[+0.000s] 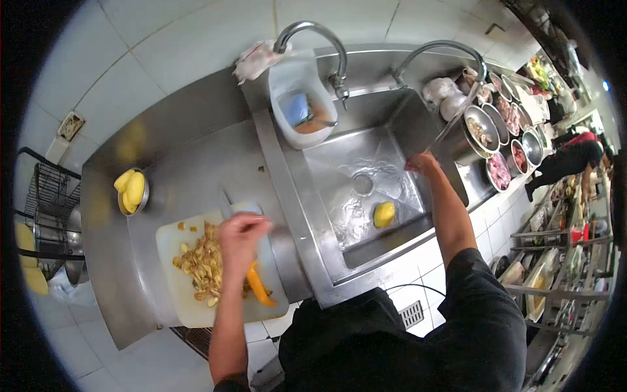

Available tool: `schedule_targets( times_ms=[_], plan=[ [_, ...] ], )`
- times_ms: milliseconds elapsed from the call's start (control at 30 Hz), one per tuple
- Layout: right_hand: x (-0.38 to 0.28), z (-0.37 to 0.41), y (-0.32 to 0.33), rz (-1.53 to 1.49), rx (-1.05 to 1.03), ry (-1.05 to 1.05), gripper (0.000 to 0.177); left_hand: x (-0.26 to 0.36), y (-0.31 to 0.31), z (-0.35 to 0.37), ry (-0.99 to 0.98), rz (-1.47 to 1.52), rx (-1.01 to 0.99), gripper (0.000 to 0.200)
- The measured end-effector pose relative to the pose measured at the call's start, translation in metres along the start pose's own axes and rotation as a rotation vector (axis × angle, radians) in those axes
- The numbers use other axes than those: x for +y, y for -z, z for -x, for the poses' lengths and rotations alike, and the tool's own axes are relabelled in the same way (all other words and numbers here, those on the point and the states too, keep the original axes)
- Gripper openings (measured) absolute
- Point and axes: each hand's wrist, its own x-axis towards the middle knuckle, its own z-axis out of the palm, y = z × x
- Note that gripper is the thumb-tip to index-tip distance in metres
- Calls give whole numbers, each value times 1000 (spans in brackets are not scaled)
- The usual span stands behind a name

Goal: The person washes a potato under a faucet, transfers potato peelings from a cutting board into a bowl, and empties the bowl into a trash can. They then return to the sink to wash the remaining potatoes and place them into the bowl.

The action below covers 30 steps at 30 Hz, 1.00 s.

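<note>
My left hand is above the white cutting board, its fingers curled together; I cannot make out anything in them. Beneath it lies a heap of brownish-yellow peelings. A tool with an orange handle, probably a knife, lies on the board, partly hidden by my left hand and wrist. My right hand is over the sink, close to the water running from the right tap; its fingers are too small and blurred to read. A yellow piece, like a peeled potato, lies on the wet sink floor.
A metal bowl of yellow peeled pieces stands at the left. A white plastic container sits beneath the left tap. Several metal bowls of meat line the right counter. A person stands farther right near the shelves.
</note>
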Motion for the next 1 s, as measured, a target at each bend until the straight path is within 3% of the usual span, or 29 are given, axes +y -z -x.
schedule_targets(
  times_ms=[100, 200, 267, 300, 333, 367, 400, 433, 467, 500, 533, 567, 633, 667, 700, 733, 767, 833, 933, 1000],
  plan=[
    [-31, 4, -3, 301, -216, 85, 12, 3, -98, -7, -37, -162, -351, 9],
    [-95, 78, -2, 776, -325, 263, 5, -8, -201, -13, -80, -250, -530, 11],
    [-87, 13, 7, 1855, -456, 1118, 17, -8, -256, -25, -178, -262, -576, 9],
    [-90, 32, 14, 1835, -247, 1183, 23, -17, -286, -37, -149, -377, -589, 6],
    [-83, 15, 22, 1762, -212, 1381, 19, -30, -316, -51, -178, -302, -582, 6],
    [-85, 39, 16, 1422, 21, 1121, 13, -32, -343, -65, -163, -334, -590, 7],
    [-101, 78, 21, 1309, 115, 1132, 14, -28, -367, -79, -172, -414, -588, 8],
    [-116, 105, 28, 1095, 54, 1065, 16, -34, -392, -95, -147, -405, -579, 9],
    [-129, 129, 34, 1018, 74, 964, 15, -38, -415, -115, -383, -507, -604, 11],
    [-142, 155, 42, 926, 19, 918, 13, -52, -438, -133, -640, -734, -431, 21],
    [-149, 159, 48, 894, 35, 895, 13, -32, -446, -131, -558, -643, -448, 32],
    [-151, 150, 56, 909, 86, 952, 13, -42, -464, -146, -628, -487, -425, 35],
    [-149, 126, 56, 924, 86, 1089, 14, -17, -460, -149, -607, -487, -441, 34],
    [-143, 114, 57, 848, 72, 1247, 16, -11, -456, -148, -428, -665, -454, 31],
    [-148, 119, 59, 838, 29, 1207, 15, -48, -455, -162, -418, -650, -420, 21],
    [-154, 121, 58, 1143, 30, 1116, 15, -64, -440, -156, -420, -383, -388, 17],
    [-148, 99, 54, 963, 7, 1279, 13, -60, -414, -141, -354, -423, -322, 18],
    [-147, 94, 45, 843, 94, 1143, 14, -19, -377, -110, -266, -471, -225, 22],
    [-148, 56, 29, 762, 125, 1253, 33, -2, -302, -72, -22, -294, -26, 17],
    [-161, 46, 3, 775, 156, 1346, 45, -6, -241, -52, -7, -308, 202, 16]
  ],
)
